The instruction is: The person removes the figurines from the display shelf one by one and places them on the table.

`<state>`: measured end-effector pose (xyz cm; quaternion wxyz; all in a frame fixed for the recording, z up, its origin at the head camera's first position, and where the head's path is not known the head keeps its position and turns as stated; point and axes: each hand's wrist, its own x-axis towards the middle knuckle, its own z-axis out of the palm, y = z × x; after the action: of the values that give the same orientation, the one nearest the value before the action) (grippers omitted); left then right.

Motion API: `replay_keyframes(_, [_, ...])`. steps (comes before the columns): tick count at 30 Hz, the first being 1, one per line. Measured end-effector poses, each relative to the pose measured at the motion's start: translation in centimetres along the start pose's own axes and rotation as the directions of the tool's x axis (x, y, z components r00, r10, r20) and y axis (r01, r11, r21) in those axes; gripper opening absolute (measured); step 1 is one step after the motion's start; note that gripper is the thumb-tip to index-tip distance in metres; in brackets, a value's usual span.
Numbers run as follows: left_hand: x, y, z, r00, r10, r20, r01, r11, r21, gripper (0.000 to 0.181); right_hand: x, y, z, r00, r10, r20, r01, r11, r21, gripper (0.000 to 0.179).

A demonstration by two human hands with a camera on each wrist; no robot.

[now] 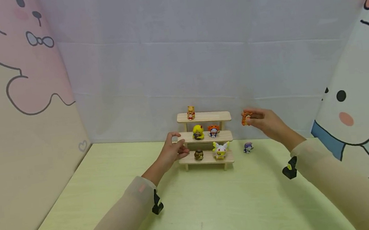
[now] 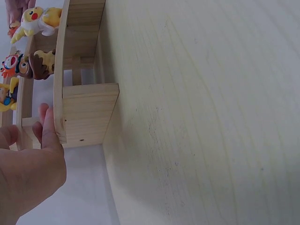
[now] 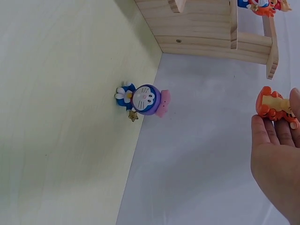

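A small three-tier wooden display shelf [image 1: 206, 157] stands against the back wall. My left hand [image 1: 171, 152] grips its left end, with fingertips at the bottom and middle tiers; in the left wrist view the fingers [image 2: 49, 129] touch the edge of a board. To the right of the top tier, my right hand [image 1: 265, 121] pinches an orange tiger figurine [image 3: 272, 103] between thumb and fingers, in the air. Below that hand, a blue cat figurine with a purple hood [image 3: 145, 99] stands on the table.
A yellow bear figurine [image 1: 190, 113] sits at the top tier's left. The middle tier bears a yellow-hooded figurine [image 1: 198, 132] and a red-hatted blue one [image 1: 213, 131]. On the bottom are a brown owl-like figurine [image 1: 198, 154] and a white long-eared one [image 1: 220, 150].
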<state>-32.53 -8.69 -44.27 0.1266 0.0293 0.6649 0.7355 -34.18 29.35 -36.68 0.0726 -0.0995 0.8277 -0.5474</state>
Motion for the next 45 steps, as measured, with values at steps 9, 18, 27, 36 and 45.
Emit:
replay_keyframes(9, [0.1,-0.1,-0.1,1.000,0.006,0.000,-0.006,1.000,-0.004,0.032,-0.8,1.4,-0.6,1.000,0.027,-0.007,-0.027,0.999,-0.034,0.060])
replay_keyframes(18, [0.2,-0.3,-0.1,1.000,0.001,-0.006,-0.001,1.000,-0.008,0.032,-1.5,3.5,-1.1,0.998,0.056,0.006,-0.056,0.998,-0.042,0.060])
replay_keyframes(27, [0.3,-0.4,-0.2,1.000,0.006,-0.004,-0.006,1.000,-0.007,0.031,-2.0,5.2,-1.8,0.999,0.047,0.012,-0.047,0.999,-0.002,0.061])
replay_keyframes(36, [0.2,-0.3,-0.1,1.000,0.013,-0.003,-0.013,1.000,-0.007,0.032,-2.9,6.4,-2.1,0.998,0.049,0.033,-0.050,0.998,0.027,0.061])
replay_keyframes(45, [0.3,-0.3,-0.1,1.000,0.017,0.004,-0.017,1.000,-0.006,0.032,-3.2,8.1,-2.3,0.997,0.055,0.047,-0.057,0.998,0.037,0.059])
